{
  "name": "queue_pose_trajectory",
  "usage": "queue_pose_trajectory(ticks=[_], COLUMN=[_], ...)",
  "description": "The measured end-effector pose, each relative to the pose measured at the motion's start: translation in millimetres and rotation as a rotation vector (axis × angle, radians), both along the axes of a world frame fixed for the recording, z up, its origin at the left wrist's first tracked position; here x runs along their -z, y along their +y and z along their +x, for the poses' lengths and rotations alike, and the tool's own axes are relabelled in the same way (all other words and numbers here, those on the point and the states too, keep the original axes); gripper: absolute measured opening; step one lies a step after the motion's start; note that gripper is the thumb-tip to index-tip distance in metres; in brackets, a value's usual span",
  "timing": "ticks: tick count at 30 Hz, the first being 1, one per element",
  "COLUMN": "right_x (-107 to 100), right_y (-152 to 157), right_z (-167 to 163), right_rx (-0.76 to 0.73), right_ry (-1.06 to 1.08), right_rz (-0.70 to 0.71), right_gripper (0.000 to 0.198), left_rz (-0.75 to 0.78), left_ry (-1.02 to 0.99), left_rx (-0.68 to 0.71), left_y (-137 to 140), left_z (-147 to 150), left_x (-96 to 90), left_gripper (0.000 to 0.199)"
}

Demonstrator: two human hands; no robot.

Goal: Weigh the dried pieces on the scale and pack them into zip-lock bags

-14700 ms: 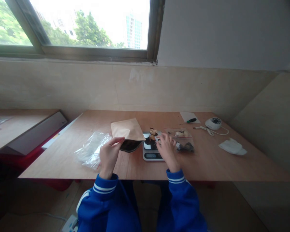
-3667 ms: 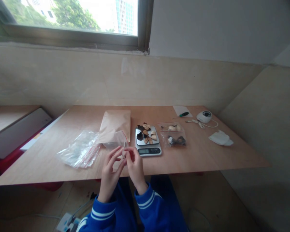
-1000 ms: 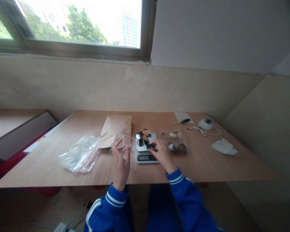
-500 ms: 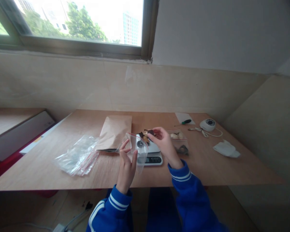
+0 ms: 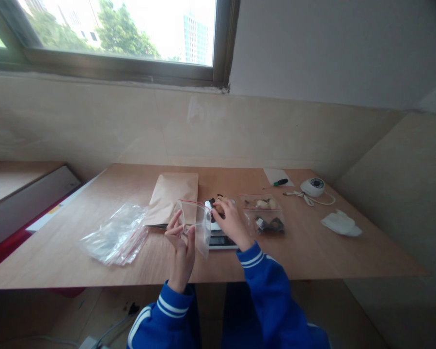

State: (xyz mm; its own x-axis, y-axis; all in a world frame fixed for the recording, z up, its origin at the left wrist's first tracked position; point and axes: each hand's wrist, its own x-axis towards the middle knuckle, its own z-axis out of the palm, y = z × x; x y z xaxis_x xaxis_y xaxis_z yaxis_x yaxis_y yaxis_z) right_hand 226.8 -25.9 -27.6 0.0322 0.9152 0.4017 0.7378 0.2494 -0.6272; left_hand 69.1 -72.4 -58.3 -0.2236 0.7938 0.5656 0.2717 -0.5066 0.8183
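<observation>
Head view: the left hand (image 5: 180, 249) grips a clear zip bag (image 5: 202, 235), fingers and thumb bent about its left side near the red-lined mouth; whether anything lies inside is too hazy to tell. The right hand (image 5: 230, 225) reaches over a kitchen scale (image 5: 221, 241), fingertips bent down at the dried pieces (image 5: 212, 201), dark and tan, heaped on its plate; I cannot tell whether a piece is pinched between them. The zip bag is held just left of the scale, partly in front of a brown paper bag (image 5: 176, 189), which lies flat with its dark mouth toward the person, its contents hidden. Just right of the scale lie two filled zip bags: the farther one (image 5: 263, 203) has pale pieces in it, the nearer one (image 5: 271, 225) dark pieces and something small and white. Left of the paper bag, loose clear bags (image 5: 112, 237) with red edges overlap in a pile on the wooden table (image 5: 312, 247).
</observation>
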Motion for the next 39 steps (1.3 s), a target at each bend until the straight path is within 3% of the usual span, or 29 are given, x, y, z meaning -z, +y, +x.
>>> queue_pose_trajectory(ticks=[4, 7, 15, 20, 24, 27, 29, 32, 35, 39], right_x=[14, 18, 27, -11, -54, -64, -56, -27, 5, 29], right_y=[1, -1, -15, -17, -25, -26, -16, 13, 41, 55], right_z=[-12, -10, 9, 5, -6, -6, 1, 15, 19, 11], right_rx=[0.023, 0.014, 0.038, 0.029, -0.307, -0.504, -0.450, -0.232, -0.050, -0.039], right_ry=[-0.229, -0.254, 0.127, 0.467, 0.468, 0.435, 0.436, 0.359, 0.048, -0.273], right_rz=[-0.047, -0.068, 0.000, 0.089, 0.053, -0.048, -0.027, 0.038, -0.040, -0.153], right_gripper=[0.029, 0.027, 0.025, 0.024, 0.028, 0.030, 0.032, 0.034, 0.036, 0.043], left_rz=[0.003, 0.012, 0.028, 0.017, 0.008, 0.021, 0.005, -0.044, -0.045, -0.049], left_ry=[-0.007, 0.005, 0.010, 0.008, -0.009, -0.042, -0.061, -0.081, -0.092, -0.090], left_rx=[-0.020, -0.016, -0.006, 0.067, 0.089, 0.095, 0.087, 0.074, 0.057, 0.033], left_y=[-2, -3, -11, -11, -8, -8, -8, -8, -7, -9], left_z=[1, 1, -1, 3, 8, 9, 7, 1, -5, -7], left_x=[-3.5, -4.7, -2.9, -3.3, -3.6, -4.8, -4.7, -2.9, -1.9, -3.3], left_gripper=[0.020, 0.020, 0.019, 0.018, 0.020, 0.020, 0.020, 0.019, 0.020, 0.021])
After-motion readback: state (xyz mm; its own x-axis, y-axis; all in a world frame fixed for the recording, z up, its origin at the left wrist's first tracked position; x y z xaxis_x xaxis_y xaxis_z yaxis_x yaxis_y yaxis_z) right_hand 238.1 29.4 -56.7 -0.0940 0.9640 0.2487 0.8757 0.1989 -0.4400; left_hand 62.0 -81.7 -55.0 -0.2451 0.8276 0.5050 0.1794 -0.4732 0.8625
